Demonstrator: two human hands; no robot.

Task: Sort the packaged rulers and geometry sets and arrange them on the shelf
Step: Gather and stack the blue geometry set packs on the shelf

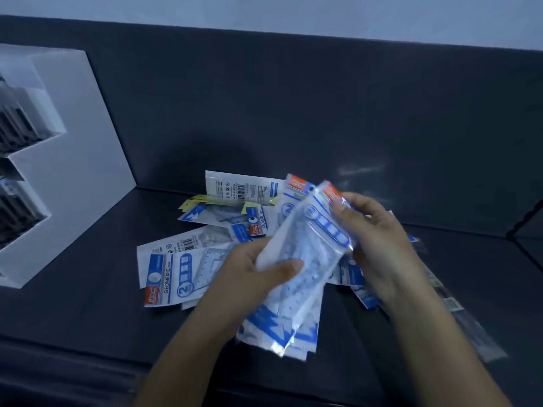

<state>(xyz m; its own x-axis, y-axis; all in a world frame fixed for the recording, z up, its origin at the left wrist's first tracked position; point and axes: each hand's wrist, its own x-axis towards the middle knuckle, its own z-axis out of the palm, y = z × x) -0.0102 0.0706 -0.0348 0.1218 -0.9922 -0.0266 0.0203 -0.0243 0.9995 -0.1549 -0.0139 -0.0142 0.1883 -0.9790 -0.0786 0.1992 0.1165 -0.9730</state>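
While the left hand (249, 274) and right hand (379, 239) each clamp a grip on a shiny plastic stack (308, 245) above the dark surface (88, 312), flat packs (167, 274) lie spread beneath — their small print blurred.

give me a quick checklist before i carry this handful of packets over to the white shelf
1. Left hand grips the stack of blue and white plastic packets low down: ok.
2. Right hand holds its top end: ok.
3. Stack squared up: not ok, lower edges fan out.
4. Stack all one kind: cannot tell, print is blurred.
5. Loose pile of packets on the dark tabletop sorted: not ok, overlapping at mixed angles.
6. Free slot in the white shelf unit: cannot tell.
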